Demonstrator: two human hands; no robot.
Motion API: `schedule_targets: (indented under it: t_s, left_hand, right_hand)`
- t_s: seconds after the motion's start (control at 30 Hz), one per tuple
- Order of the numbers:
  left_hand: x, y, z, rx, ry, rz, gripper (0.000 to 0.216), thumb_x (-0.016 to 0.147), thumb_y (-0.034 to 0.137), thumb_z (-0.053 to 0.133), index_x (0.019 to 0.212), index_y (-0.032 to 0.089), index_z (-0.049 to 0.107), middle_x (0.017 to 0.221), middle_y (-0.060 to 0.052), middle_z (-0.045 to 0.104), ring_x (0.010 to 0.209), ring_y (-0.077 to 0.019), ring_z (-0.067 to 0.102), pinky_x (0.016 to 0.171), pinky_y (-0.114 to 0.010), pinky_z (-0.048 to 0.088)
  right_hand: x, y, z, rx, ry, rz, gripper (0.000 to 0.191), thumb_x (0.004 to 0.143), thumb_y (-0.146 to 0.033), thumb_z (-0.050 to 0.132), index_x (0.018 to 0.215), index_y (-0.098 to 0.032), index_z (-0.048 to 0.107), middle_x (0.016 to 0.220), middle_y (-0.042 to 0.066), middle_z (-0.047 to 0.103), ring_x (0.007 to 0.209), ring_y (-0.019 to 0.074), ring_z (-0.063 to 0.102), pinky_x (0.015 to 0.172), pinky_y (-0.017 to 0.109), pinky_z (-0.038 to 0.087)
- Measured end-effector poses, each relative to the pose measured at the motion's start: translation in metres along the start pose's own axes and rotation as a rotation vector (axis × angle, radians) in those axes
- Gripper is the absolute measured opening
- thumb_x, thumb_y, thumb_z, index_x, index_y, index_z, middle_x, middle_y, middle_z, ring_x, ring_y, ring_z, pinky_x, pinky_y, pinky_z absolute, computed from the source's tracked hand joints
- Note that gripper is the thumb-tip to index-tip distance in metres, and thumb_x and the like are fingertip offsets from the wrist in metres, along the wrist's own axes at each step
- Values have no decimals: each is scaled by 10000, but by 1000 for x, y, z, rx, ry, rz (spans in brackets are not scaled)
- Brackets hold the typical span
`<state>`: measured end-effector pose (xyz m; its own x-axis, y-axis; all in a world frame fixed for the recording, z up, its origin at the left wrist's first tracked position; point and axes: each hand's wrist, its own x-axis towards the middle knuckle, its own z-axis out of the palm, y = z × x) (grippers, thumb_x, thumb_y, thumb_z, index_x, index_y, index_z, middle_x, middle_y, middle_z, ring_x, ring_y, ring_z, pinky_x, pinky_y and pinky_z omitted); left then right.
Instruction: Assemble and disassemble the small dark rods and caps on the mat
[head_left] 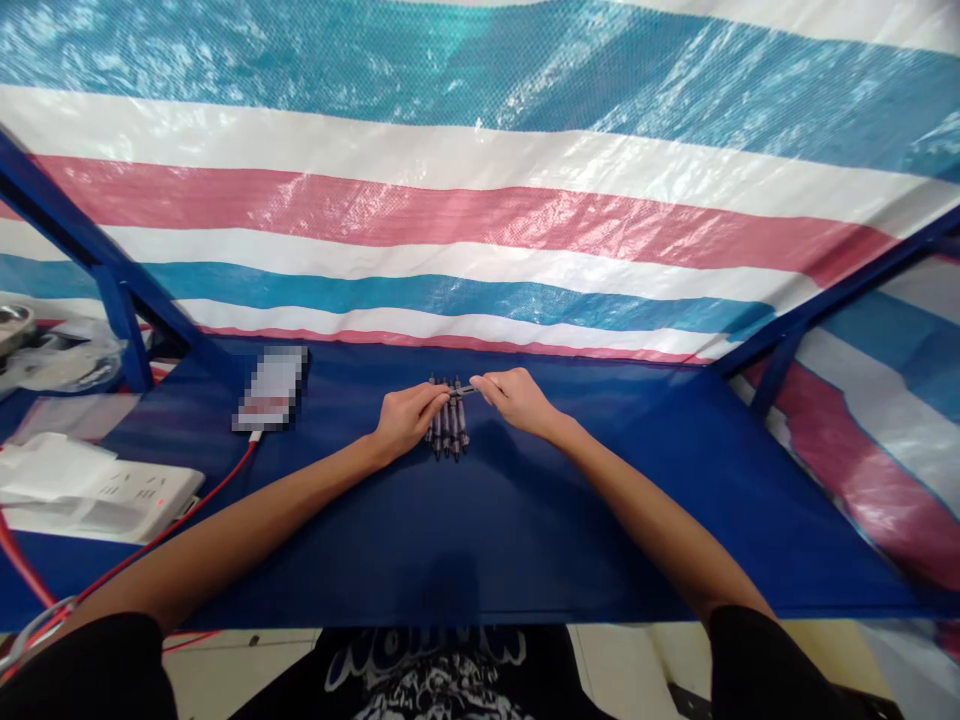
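Observation:
Several dark pens (448, 428) lie side by side on the blue table cover (525, 520), pointing away from me. Just above that row I hold one more pen (463, 391) crosswise between both hands. My left hand (407, 415) pinches its left end with the fingers curled, resting beside the row of pens. My right hand (514, 397) pinches the right end between thumb and fingertips. Both forearms reach in from the near edge of the table.
A blurred flat device (271, 386) with a red cable (217, 485) lies at the back left. A white power strip (112, 495) sits at the left edge. A striped tarp (480, 220) stands behind the table, with blue frame bars (124, 330) at both sides.

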<state>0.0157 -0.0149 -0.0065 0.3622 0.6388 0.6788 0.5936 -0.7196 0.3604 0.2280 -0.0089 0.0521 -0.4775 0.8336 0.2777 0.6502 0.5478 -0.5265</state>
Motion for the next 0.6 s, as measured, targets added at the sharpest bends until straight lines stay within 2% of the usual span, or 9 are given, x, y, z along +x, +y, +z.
schedule_targets:
  t_s: [0.3,0.43,0.6]
  left_hand:
    - [0,1,-1,57,-40,37,399,989,387,375,887,170,693,686,-15,647,621,-90,577,582,-196,391]
    - [-1,0,0,48,-11,83,338,983,344,410,919,156,684,730,-27,656,645,-92,578,603,-196,406]
    - [-1,0,-1,17,-21,74,336,984,341,400,905,166,676,788,-38,671,694,-95,596,644,-191,441]
  right_hand:
    - [-2,-3,8,72,-29,-19,488,961,-419,394,558,-163,497,507,-25,496,526,88,449,594,234,289]
    - [-2,-3,9,64,-35,-21,489,961,-429,384,564,-164,496,509,-18,503,529,91,445,584,235,287]
    - [-2,-5,9,45,-30,-29,477,954,-419,407,554,-168,472,504,-23,487,514,88,420,574,243,274]
